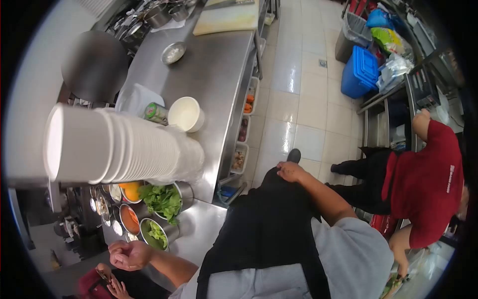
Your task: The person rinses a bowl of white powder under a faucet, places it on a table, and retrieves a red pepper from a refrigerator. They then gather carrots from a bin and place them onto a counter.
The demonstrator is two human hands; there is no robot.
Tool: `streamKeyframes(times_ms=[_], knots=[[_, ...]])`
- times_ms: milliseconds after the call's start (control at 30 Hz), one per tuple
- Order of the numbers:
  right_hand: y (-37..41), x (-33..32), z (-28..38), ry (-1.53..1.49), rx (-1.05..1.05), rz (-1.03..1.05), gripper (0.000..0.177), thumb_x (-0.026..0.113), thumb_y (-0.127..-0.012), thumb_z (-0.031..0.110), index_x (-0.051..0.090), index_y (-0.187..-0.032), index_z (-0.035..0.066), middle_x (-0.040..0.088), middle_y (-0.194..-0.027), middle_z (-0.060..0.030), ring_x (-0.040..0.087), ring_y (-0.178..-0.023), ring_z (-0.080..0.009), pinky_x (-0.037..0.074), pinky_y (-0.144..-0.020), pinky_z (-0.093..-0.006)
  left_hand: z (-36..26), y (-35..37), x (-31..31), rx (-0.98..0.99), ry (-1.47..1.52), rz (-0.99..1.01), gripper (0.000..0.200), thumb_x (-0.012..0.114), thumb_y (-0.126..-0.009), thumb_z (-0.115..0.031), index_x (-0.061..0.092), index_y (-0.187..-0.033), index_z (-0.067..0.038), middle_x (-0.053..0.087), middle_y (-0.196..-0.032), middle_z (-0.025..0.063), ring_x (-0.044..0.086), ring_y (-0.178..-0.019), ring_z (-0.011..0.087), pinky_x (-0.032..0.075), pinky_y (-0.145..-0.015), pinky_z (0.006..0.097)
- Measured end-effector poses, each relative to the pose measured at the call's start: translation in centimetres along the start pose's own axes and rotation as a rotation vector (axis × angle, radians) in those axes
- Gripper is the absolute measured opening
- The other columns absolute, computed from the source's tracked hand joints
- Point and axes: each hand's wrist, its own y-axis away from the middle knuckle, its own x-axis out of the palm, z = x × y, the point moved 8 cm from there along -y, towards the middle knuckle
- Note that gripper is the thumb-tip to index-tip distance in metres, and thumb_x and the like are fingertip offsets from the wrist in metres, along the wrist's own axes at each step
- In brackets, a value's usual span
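My left hand (130, 255) is held beside the metal bowls at the lower left, its fingers curled closed; whatever it may hold is hidden. Just above it are a bowl of cut green vegetable (155, 233) and a bowl of orange food (130, 219). Leafy greens (163, 200) fill another metal container. My right hand (290, 172) is closed at the edge of the black apron (264, 219), fingertips against the cloth. A tall stack of white tubs (134, 147) stands at the left.
A white bowl (186, 114), a can (156, 113) and a small metal bowl (173, 53) stand on the steel counter (214, 65). A co-worker in red (425, 182) stands at right, near a blue bin (359, 72). Another person's hands (115, 286) show at lower left.
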Motion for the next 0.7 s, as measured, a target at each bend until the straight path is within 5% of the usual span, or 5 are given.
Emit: streamKeyframes(times_ms=[300,567,600,633,700], knots=[[-6.5,-13.2,-14.7,-0.213,0.041,-0.087,0.031,0.057,-0.084,0.021,0.055,-0.108,0.002,0.065,-0.084,-0.0176,0.062,-0.085,-0.0341,0.048,-0.076,-0.0414,-12.6,4.6,25.6,0.165,0.108,0.151,0.025,0.046,-0.081,-0.016,0.037,-0.064,-0.002,0.031,-0.049,0.0076,0.028,-0.041,0.0144,0.022,-0.041,0.0258],[-9.4,-25.7,-25.4,-0.286,0.202,-0.222,0.034,0.057,-0.084,0.03,0.055,-0.11,0.008,0.065,-0.086,-0.0162,0.062,-0.084,-0.0324,0.049,-0.077,-0.0397,-13.8,9.6,39.0,-0.008,0.244,0.196,0.02,0.048,-0.08,-0.014,0.039,-0.066,-0.002,0.032,-0.051,0.0072,0.03,-0.048,0.016,0.023,-0.044,0.0259],[-10.4,-25.6,-27.5,-0.34,0.165,-0.294,0.032,0.058,-0.083,0.029,0.057,-0.107,0.007,0.064,-0.083,-0.0155,0.062,-0.081,-0.0308,0.049,-0.075,-0.0385,-12.8,10.1,39.8,-0.051,0.236,0.214,0.02,0.047,-0.081,-0.013,0.039,-0.066,-0.002,0.03,-0.052,0.0066,0.03,-0.049,0.016,0.024,-0.046,0.0266],[-10.4,-27.1,-27.6,-0.32,0.128,-0.37,0.028,0.062,-0.084,0.02,0.058,-0.106,0.005,0.064,-0.076,-0.0096,0.06,-0.071,-0.0194,0.049,-0.068,-0.0331,-12.8,10.7,41.2,-0.049,0.185,0.198,0.021,0.044,-0.083,-0.013,0.037,-0.066,-0.003,0.029,-0.054,0.0058,0.03,-0.051,0.0156,0.024,-0.048,0.0269],[-11.0,-29.6,-27.8,-0.322,0.168,-0.328,0.029,0.062,-0.083,0.022,0.059,-0.105,0.004,0.065,-0.078,-0.0103,0.062,-0.074,-0.0208,0.049,-0.07,-0.0335,-12.5,11.6,43.9,-0.047,0.166,0.223,0.021,0.043,-0.084,-0.014,0.036,-0.067,-0.004,0.028,-0.056,0.0048,0.029,-0.054,0.0154,0.024,-0.051,0.0272]])
